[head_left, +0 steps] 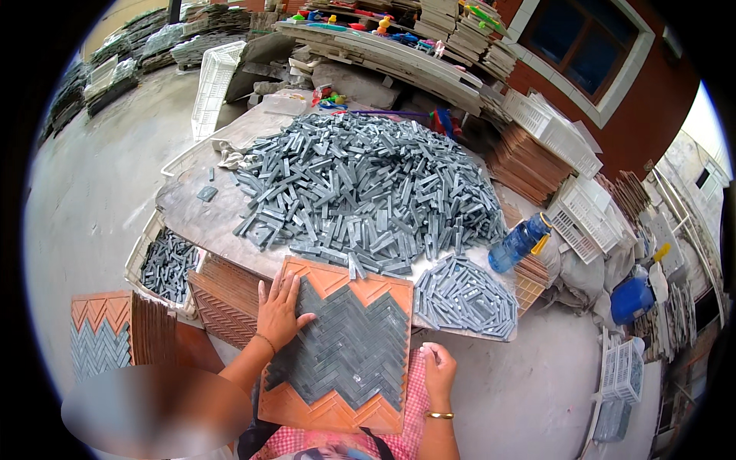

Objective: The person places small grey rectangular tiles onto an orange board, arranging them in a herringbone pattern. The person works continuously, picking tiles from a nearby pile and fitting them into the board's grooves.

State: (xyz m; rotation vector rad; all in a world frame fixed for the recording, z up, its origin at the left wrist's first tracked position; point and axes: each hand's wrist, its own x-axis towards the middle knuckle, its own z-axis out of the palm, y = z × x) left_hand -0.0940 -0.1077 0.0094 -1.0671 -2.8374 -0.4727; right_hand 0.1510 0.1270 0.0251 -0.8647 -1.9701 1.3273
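The left hand (280,308) lies flat with its fingers (285,285) spread, pressing on the left edge of the grey herringbone tiles (345,345) set in an orange mould tray (337,410). The right hand (438,368) sits at the tray's right edge, its fingers (426,353) curled together; whether they pinch a piece cannot be told. A gold bangle (440,415) circles that wrist.

The tray leans from the person's lap up to the near edge of the tabletop (192,207). Just above it, touching its top edge, spreads a large heap of loose grey stone strips (368,184). To the right of the tray lies a smaller flat batch of strips (464,297), and beyond that a blue water bottle (520,242) lies tilted. To the left, a white crate (142,257) holds more strips beside stacked empty orange trays (226,295). A filled tray (98,337) lies on the floor at far left.
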